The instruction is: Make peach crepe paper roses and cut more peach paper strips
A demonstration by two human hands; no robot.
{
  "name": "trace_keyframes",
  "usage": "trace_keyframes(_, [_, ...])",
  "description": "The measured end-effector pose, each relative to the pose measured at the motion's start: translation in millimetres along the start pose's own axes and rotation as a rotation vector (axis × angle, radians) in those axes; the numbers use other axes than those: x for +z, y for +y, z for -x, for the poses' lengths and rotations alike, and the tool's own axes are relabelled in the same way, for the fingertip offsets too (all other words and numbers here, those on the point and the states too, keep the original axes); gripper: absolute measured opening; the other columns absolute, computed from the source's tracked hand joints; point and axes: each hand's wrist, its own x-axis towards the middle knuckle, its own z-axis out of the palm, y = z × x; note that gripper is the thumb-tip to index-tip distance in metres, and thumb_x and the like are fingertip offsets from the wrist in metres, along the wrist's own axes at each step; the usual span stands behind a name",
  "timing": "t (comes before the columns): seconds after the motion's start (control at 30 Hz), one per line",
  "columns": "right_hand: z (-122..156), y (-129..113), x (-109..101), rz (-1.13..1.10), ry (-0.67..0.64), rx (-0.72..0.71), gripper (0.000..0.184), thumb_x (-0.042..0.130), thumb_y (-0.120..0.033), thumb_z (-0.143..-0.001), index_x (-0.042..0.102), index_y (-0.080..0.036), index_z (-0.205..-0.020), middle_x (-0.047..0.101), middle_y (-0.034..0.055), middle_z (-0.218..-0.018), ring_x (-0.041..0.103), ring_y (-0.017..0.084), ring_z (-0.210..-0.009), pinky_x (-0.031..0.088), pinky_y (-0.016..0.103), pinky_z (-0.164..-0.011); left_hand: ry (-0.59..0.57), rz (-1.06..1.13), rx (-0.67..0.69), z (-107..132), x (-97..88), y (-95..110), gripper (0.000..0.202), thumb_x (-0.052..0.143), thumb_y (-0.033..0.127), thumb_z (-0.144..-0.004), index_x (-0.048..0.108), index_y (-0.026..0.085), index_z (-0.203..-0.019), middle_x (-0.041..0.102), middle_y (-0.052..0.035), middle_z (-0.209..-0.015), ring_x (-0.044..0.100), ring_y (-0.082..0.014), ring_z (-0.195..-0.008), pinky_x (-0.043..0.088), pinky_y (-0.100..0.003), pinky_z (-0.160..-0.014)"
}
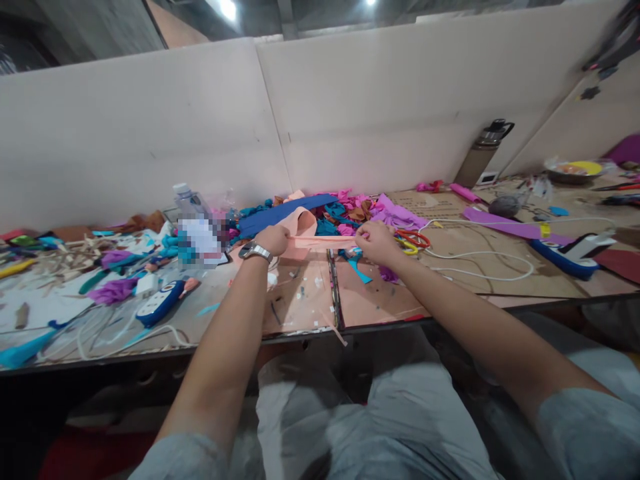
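A thin pink strip of foam sheet (323,241) is stretched between my two hands above the worktable (380,310). My left hand (273,238), with a silver watch on the wrist, is closed on the strip's left end, where a wider pink sheet (303,221) curls up. My right hand (376,241) pinches the strip's right end. Just behind my hands lies a heap of blue, teal, pink and purple scraps (345,210). Orange and yellow scissors (411,241) lie right of my right hand.
A plastic water bottle (190,199) stands at the left, a metal flask (484,155) at the back right. Blue-and-white glue guns (161,303) (570,255) with white cords lie on both sides. White partition walls (250,127) close off the table's back. A bowl (573,170) sits far right.
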Motion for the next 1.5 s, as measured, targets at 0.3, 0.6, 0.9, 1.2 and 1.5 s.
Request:
trace_keyframes(0.3, [0.1,-1.9,-5.4,0.015,-0.021,0.047,0.021,0.055,-0.025,-0.082,0.073,-0.018,-0.076,0.076,0.0089,-0.093,0.057,0.025,-0.092,0.028,0.036,-0.076,0.062,0.01,-0.147,6.3,-5.0,-4.3,0.032,0.058,0.02,-0.072,0.079,0.017,-0.096,0.076,-0.0204,-0.105,0.071,-0.0353,-0.1,0.054,-0.04,-0.086])
trace_keyframes(0.6, [-1.9,0.0,-7.3,0.026,-0.007,0.089,0.023,0.055,-0.026,-0.081,0.075,-0.018,-0.077,0.076,0.0085,-0.094,0.058,0.026,-0.094,0.028,0.036,-0.076,0.051,0.113,0.153,7.5,-5.0,12.5,0.038,0.047,0.036,-0.086,0.075,0.023,-0.107,0.077,-0.006,-0.108,0.069,-0.0236,-0.095,0.051,-0.029,-0.08])
trace_keyframes(0.9, [-4.4,4.6,-6.5,0.038,-0.005,0.114,0.023,0.054,-0.027,-0.081,0.076,-0.019,-0.079,0.077,0.0079,-0.098,0.06,0.027,-0.098,0.03,0.037,-0.079,0.119,0.047,-0.102,4.7,-0.9,-7.6,0.033,0.059,0.02,-0.072,0.079,0.02,-0.098,0.077,-0.0158,-0.108,0.07,-0.0336,-0.098,0.052,-0.037,-0.08])
trace_keyframes(1.2, [-2.3,1.4,-7.0,0.036,-0.033,0.089,0.024,0.054,-0.025,-0.081,0.077,-0.018,-0.077,0.076,0.0075,-0.087,0.058,0.023,-0.088,0.027,0.034,-0.075,0.287,0.072,-0.338,9.6,-2.4,-20.6,0.029,0.059,0.02,-0.078,0.077,0.021,-0.099,0.076,-0.018,-0.111,0.069,-0.0357,-0.106,0.049,-0.046,-0.09])
trace_keyframes(1.5, [1.5,-4.0,-4.2,0.025,-0.076,0.007,0.022,0.054,-0.026,-0.083,0.073,-0.017,-0.076,0.074,0.0087,-0.087,0.056,0.023,-0.087,0.025,0.034,-0.072,0.426,0.225,0.081,13.1,-1.3,35.3,0.037,0.044,0.02,-0.089,0.072,0.016,-0.113,0.072,-0.0133,-0.121,0.064,-0.0283,-0.114,0.045,-0.04,-0.1])
